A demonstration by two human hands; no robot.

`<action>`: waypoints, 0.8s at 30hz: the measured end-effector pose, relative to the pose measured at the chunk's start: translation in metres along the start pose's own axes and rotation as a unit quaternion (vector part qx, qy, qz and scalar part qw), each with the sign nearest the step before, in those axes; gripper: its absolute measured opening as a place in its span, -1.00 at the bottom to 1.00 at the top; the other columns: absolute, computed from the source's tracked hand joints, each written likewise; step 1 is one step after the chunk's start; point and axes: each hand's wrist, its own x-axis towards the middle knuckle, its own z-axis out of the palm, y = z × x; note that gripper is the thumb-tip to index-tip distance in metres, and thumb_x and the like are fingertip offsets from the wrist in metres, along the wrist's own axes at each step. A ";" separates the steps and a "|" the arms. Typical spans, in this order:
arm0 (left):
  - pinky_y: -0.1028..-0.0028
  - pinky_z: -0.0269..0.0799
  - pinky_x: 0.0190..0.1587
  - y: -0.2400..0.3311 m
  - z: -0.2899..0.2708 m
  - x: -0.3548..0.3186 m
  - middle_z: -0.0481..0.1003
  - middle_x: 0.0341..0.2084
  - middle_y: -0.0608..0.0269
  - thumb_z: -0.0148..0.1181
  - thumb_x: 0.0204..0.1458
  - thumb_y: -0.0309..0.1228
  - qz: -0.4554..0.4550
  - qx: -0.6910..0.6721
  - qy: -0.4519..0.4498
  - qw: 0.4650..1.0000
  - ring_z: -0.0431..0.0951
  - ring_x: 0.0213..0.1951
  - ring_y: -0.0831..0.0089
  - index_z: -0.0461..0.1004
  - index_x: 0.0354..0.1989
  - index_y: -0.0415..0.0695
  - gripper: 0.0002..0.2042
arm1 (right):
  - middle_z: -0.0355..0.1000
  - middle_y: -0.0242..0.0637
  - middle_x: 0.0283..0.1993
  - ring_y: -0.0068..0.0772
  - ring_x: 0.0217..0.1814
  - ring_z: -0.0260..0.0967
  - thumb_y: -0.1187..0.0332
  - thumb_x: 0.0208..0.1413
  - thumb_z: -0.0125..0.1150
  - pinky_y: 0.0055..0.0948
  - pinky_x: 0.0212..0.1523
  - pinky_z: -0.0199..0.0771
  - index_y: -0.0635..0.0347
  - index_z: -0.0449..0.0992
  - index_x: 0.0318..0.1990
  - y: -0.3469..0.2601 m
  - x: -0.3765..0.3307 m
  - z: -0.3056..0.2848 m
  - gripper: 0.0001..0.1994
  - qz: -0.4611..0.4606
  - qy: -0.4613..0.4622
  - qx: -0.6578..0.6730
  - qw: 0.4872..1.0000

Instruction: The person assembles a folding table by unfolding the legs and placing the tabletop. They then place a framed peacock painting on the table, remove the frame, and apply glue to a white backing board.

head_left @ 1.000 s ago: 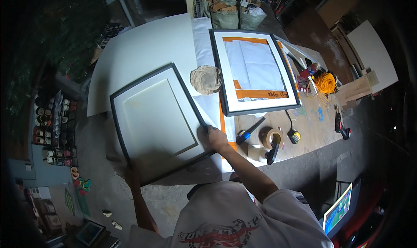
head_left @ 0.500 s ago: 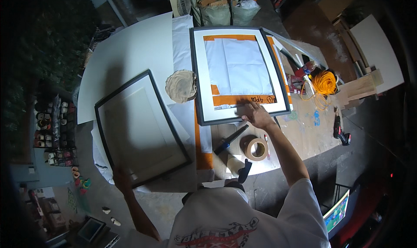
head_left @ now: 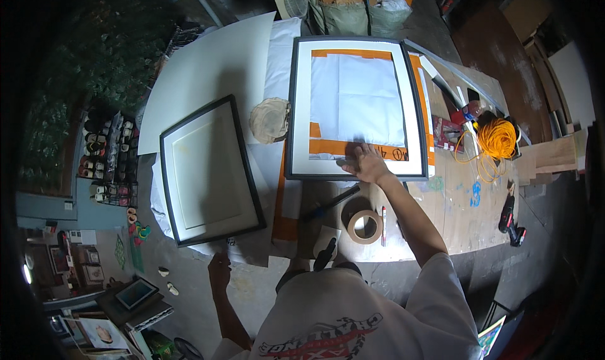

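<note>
My right hand (head_left: pixel 364 164) lies flat, fingers spread, on the bottom rail of the black frame (head_left: pixel 355 108) on the desk (head_left: pixel 454 209). My left hand (head_left: pixel 219 273) hangs free, holding nothing. Pressing unevenly could skid that frame into the tape roll (head_left: pixel 365 226).

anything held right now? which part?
Nothing is gripped. The right hand lies flat on the lower edge of the black frame; the left hand hangs open below the second frame.
</note>
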 end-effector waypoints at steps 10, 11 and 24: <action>0.26 0.45 -0.22 0.028 0.029 0.037 0.55 -0.34 -0.09 0.02 0.23 -0.21 0.172 0.070 -0.038 0.982 0.58 -0.30 0.16 0.51 -0.22 -0.30 -0.67 | 0.06 0.21 0.36 0.21 0.43 -0.02 -0.25 0.18 -0.07 -0.01 0.40 0.01 0.40 0.19 0.27 -0.042 -0.003 0.012 -0.18 0.008 -0.009 -0.049 0.999; 0.25 0.43 -0.19 0.044 0.038 0.043 0.54 -0.35 -0.12 0.01 0.23 -0.20 0.213 0.085 -0.030 0.973 0.58 -0.29 0.11 0.50 -0.22 -0.30 -0.66 | 0.05 0.25 0.37 0.24 0.42 -0.02 -0.27 0.18 -0.09 -0.02 0.41 0.00 0.41 0.19 0.27 -0.043 -0.001 0.017 -0.16 -0.005 -0.030 -0.066 0.997; 0.38 0.35 -0.30 0.213 0.174 0.061 0.45 -0.47 0.11 0.07 0.24 -0.15 0.323 -0.014 -0.227 0.919 0.46 -0.41 0.30 0.44 -0.32 -0.23 -0.67 | 0.23 0.17 0.23 0.12 0.37 0.09 -0.23 0.24 -0.14 -0.07 0.34 0.11 0.46 0.28 0.17 0.007 0.034 0.028 -0.23 -0.020 0.025 -0.002 0.999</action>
